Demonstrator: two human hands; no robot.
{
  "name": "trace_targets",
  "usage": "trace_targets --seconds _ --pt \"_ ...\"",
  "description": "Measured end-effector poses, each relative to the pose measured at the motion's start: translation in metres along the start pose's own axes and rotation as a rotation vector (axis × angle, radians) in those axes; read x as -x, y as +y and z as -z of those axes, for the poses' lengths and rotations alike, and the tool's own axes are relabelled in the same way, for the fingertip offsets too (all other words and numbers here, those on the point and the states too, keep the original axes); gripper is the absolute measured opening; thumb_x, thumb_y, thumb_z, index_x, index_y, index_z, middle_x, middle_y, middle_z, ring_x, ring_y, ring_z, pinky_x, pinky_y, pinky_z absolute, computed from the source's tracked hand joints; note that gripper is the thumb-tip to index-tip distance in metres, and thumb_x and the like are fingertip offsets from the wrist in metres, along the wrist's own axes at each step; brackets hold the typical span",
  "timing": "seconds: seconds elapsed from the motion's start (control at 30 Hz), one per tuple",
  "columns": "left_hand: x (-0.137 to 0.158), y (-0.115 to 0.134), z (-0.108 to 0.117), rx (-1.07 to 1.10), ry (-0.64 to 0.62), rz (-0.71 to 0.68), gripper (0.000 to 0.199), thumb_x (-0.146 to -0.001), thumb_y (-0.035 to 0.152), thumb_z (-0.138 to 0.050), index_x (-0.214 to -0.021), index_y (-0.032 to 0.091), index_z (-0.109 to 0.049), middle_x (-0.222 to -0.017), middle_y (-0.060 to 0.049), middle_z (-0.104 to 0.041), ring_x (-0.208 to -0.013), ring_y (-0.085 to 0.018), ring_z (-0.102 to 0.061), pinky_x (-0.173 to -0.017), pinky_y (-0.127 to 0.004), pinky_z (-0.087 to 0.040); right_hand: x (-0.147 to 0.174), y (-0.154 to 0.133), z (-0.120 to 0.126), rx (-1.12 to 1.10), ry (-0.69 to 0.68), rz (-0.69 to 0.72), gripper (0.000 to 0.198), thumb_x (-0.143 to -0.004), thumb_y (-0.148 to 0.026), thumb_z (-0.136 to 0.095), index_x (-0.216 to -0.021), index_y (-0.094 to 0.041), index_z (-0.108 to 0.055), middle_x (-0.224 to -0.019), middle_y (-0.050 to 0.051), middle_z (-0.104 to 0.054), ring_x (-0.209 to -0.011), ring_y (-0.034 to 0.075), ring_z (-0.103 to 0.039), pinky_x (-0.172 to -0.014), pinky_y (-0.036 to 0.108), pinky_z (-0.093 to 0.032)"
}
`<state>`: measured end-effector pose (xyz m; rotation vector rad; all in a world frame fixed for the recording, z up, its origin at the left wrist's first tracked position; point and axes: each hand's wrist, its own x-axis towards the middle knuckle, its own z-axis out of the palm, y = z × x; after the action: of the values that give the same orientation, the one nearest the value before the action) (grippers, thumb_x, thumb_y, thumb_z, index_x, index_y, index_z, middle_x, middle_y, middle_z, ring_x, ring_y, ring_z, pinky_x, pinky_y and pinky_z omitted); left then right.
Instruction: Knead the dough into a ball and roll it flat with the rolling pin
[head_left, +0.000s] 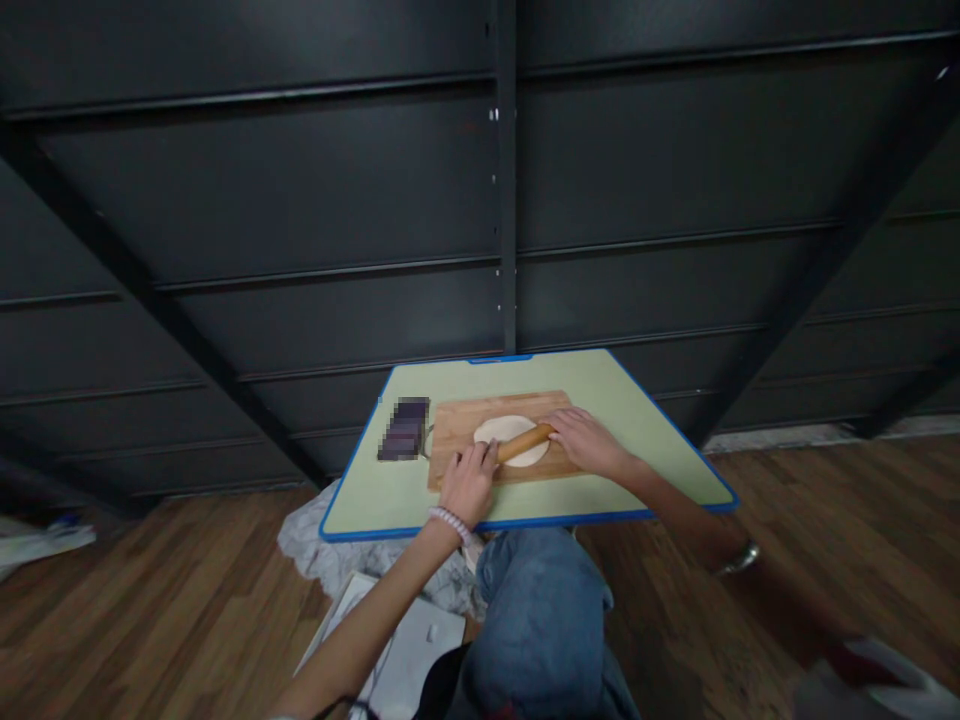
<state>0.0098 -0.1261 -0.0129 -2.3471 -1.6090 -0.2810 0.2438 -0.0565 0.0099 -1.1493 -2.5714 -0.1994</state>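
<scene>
A wooden rolling pin (525, 443) lies slantwise across a flat, round, pale sheet of dough (495, 429). Under the dough is a wooden cutting board (456, 425). My left hand (469, 484) is closed over the pin's near left end, with a beaded bracelet (452, 522) on that wrist. At the far right end, my right hand (585, 438) is closed over the pin, and a metal band (741, 558) shows on that arm. Both pin ends are hidden beneath my fingers.
The board rests on a pale green, blue-edged table (637, 420). A dark pixelated object (405, 430) lies left of the board. Below are my jeans-clad knee (544, 600), crumpled white plastic (307, 540) and a white box (420, 650) on the wooden floor. A dark panelled wall (337, 180) stands behind.
</scene>
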Motion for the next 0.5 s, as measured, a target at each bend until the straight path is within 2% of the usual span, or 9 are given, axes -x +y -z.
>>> trace_targets --seconds 0.13,0.23,0.37,0.5 --pt "0.006 0.008 -0.008 -0.035 -0.004 0.025 0.046 -0.089 0.009 -0.034 -0.135 0.009 -0.036 -0.116 -0.016 -0.056 -0.103 -0.023 -0.054 -0.082 -0.036 -0.045 -0.013 -0.002 -0.004 -0.023 -0.004 0.074 0.038 -0.095 -0.026 -0.033 -0.127 -0.013 -0.05 -0.128 0.01 -0.056 -0.121 0.02 -0.046 -0.104 0.041 -0.031" --pt "0.013 0.023 -0.014 -0.037 0.035 0.09 0.048 -0.089 0.008 -0.032 -0.137 0.006 -0.033 -0.127 -0.021 -0.051 -0.111 -0.023 -0.053 -0.089 -0.036 -0.045 -0.023 -0.007 -0.009 -0.041 0.02 0.095 0.041 -0.095 -0.031 -0.033 -0.13 -0.015 -0.048 -0.135 0.009 -0.049 -0.128 0.019 -0.039 -0.107 0.043 -0.027" --pt "0.018 0.044 -0.015 -0.028 0.04 0.152 0.052 -0.091 0.02 -0.036 -0.138 -0.002 -0.029 -0.14 -0.026 -0.037 -0.13 -0.031 -0.036 -0.102 -0.042 -0.037 -0.042 -0.018 -0.014 -0.057 0.018 0.199 0.043 -0.094 -0.034 -0.035 -0.131 -0.016 -0.047 -0.139 0.008 -0.045 -0.133 0.019 -0.033 -0.111 0.043 -0.02" --pt "0.018 0.048 -0.009 0.007 -0.014 0.155 0.063 -0.089 0.031 -0.042 -0.139 -0.004 -0.026 -0.143 -0.027 -0.029 -0.134 -0.033 -0.028 -0.107 -0.045 -0.032 -0.063 -0.032 -0.02 -0.087 -0.006 0.348 0.043 -0.095 -0.029 -0.03 -0.13 -0.012 -0.048 -0.138 0.009 -0.047 -0.135 0.016 -0.029 -0.112 0.038 -0.02"
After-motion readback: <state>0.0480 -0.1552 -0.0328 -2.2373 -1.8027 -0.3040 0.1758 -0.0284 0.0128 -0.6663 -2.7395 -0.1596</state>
